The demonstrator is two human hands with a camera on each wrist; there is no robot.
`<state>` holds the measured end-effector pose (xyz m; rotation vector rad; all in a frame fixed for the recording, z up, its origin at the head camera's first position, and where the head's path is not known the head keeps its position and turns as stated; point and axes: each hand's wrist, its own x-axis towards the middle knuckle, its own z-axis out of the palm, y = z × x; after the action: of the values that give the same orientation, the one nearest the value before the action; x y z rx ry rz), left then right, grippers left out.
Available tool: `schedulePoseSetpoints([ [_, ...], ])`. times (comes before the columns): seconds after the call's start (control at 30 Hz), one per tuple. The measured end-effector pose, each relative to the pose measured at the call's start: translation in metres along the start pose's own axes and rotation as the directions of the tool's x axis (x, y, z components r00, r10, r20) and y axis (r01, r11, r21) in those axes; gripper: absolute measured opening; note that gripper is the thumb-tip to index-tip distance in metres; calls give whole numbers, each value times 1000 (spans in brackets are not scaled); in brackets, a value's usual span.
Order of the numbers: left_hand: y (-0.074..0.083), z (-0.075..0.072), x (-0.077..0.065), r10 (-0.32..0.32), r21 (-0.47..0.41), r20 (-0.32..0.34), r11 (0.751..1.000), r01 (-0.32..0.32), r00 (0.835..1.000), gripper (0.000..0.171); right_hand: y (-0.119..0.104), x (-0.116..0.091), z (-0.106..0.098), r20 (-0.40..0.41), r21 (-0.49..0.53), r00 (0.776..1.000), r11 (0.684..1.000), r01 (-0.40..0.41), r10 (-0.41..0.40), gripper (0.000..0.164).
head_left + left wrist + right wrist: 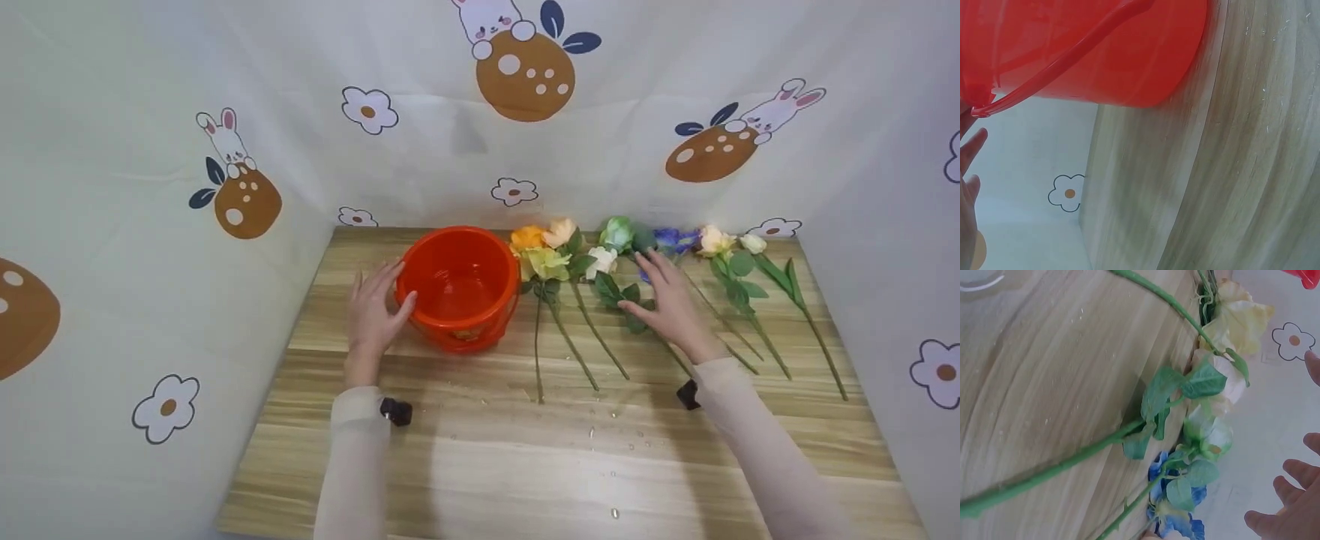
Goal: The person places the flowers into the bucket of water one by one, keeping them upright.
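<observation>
A red plastic bucket [459, 325] stands upright, its inside visible in the head view. My left hand [373, 311] is at the bucket's left rim, thumb and fingers spread and extended. The bucket's red handle [1067, 56] hangs down its side in the left wrist view. My right hand [675, 311] hovers over the flower stems, fingers apart and holding nothing. Nearest to it are a green flower [616, 233], a white flower [602, 262] and green leaves [609, 289]. The right wrist view shows a blue flower [1193, 526] below the pale green one.
More artificial flowers lie in a row, stems toward me: orange [528, 237], yellow [547, 264], peach [716, 241] and a white bud [753, 243]. Small clear drops [615, 514] dot the wooden table [525, 465]. A patterned curtain [435, 165] surrounds the back and sides.
</observation>
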<state>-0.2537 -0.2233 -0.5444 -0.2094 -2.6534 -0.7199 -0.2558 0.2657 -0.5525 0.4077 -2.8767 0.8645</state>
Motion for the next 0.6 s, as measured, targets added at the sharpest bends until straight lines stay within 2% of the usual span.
schedulePoseSetpoints([
  [0.23, 1, 3, 1, -37, -121, -27, 992, 34, 999, 54, -8, -1, 12, -33, 29, 999, 999, 25, -24, 89],
  [0.4, 1, 6, -2, -68, -147, -13, 987, 65, 998, 55, -16, -2, 24, -20, 65, 999, 997, 31, -30, 89],
  [0.6, -1, 8, -4, -71, -168, -29, 984, 65, 997, 55, -25, 0, 37, -18, 115, 999, 993, 41, -39, 87],
])
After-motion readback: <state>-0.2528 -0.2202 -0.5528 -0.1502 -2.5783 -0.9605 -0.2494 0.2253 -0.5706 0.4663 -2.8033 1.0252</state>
